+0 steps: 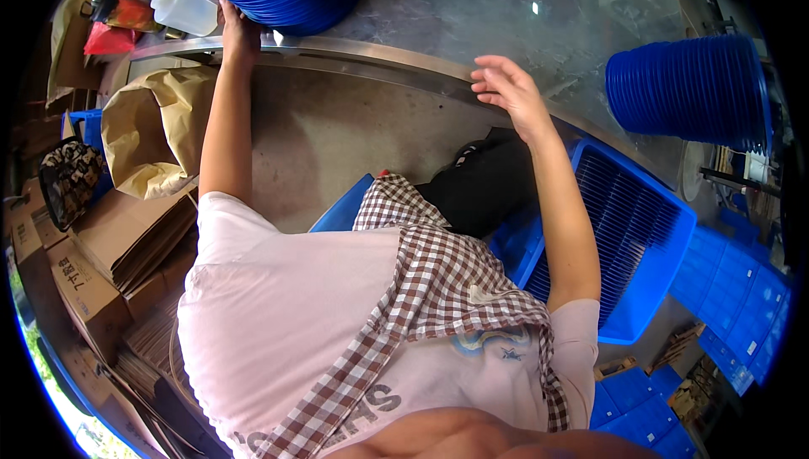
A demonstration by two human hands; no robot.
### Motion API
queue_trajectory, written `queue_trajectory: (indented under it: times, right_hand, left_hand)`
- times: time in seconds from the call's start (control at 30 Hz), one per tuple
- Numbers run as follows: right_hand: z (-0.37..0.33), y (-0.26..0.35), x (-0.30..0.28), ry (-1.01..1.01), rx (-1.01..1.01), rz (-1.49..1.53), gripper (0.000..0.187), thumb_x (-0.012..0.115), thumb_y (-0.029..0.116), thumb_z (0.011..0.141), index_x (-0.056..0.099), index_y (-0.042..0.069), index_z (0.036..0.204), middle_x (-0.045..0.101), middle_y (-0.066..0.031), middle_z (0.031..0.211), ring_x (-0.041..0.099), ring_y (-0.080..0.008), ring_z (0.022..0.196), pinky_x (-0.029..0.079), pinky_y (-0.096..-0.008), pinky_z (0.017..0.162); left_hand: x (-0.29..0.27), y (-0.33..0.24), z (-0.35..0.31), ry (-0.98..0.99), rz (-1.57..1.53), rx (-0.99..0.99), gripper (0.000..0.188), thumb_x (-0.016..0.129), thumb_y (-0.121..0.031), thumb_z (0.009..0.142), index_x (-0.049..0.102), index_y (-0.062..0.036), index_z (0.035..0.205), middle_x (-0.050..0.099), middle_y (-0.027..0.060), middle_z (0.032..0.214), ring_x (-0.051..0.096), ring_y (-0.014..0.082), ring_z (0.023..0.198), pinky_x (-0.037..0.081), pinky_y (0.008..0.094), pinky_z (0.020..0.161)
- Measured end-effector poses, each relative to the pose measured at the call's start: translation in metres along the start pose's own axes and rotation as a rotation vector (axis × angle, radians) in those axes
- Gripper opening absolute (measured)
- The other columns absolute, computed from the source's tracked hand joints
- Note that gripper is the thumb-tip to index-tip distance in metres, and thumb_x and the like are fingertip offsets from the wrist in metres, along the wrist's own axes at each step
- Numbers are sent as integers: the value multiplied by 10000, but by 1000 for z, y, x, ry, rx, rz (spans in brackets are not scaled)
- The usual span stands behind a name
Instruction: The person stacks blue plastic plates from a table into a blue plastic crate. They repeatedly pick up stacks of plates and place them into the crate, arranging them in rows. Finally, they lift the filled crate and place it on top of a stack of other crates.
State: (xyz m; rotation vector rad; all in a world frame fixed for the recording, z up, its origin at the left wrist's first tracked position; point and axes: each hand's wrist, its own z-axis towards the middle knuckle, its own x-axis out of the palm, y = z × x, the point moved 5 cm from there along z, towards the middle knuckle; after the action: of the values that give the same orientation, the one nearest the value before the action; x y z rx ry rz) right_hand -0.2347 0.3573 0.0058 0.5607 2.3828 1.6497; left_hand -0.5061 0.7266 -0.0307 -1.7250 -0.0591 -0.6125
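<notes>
On the table (438, 13), blue round stack (295, 4) stands upright just right of the nearer left hand (239, 34), fingers at its side, grip unclear; right hand (511, 94) well apart, half-open, empty.

Your bare left forearm (226, 126) reaches ahead, your left grip (239, 34) partly hidden; your bare right forearm (563, 198) angles inward, your right grip (511, 91) unclasped, its fingers (500, 64) loosely bent, pointing left.
</notes>
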Motion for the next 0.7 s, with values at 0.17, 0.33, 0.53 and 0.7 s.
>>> queue_trajectory:
  times: [0.17,0.33,0.53,0.7]
  right_hand:
    - [35,8,22,17,-16,13,360,529,285,938,523,62,1220,576,-87,1113,560,-155,989,482,-298,829]
    - [75,27,40,-8,-132,28,493,529,349,935,439,55,1321,511,-156,1236,521,-212,1101,454,-339,908]
    - [108,27,69,48,-114,114,749,478,494,917,189,71,1463,222,-172,1488,379,-323,1276,381,-397,1012]
    - [122,36,85,70,-138,209,881,416,658,870,39,158,1490,67,-158,1536,281,-395,1329,329,-486,1038]
  left_hand:
    - [12,4,4,49,111,45,560,421,-470,951,355,-84,1351,433,64,1362,424,246,1236,335,391,1043]
    - [29,13,-3,86,37,-75,670,402,-568,920,348,-98,1395,402,51,1409,386,225,1281,316,389,1048]
    - [40,11,-19,-64,151,-214,764,361,-691,871,362,-133,1393,424,75,1399,428,244,1249,340,406,1025]
    - [60,10,7,83,-170,-122,680,364,-595,917,387,-85,1366,460,83,1365,419,259,1263,335,413,1058]
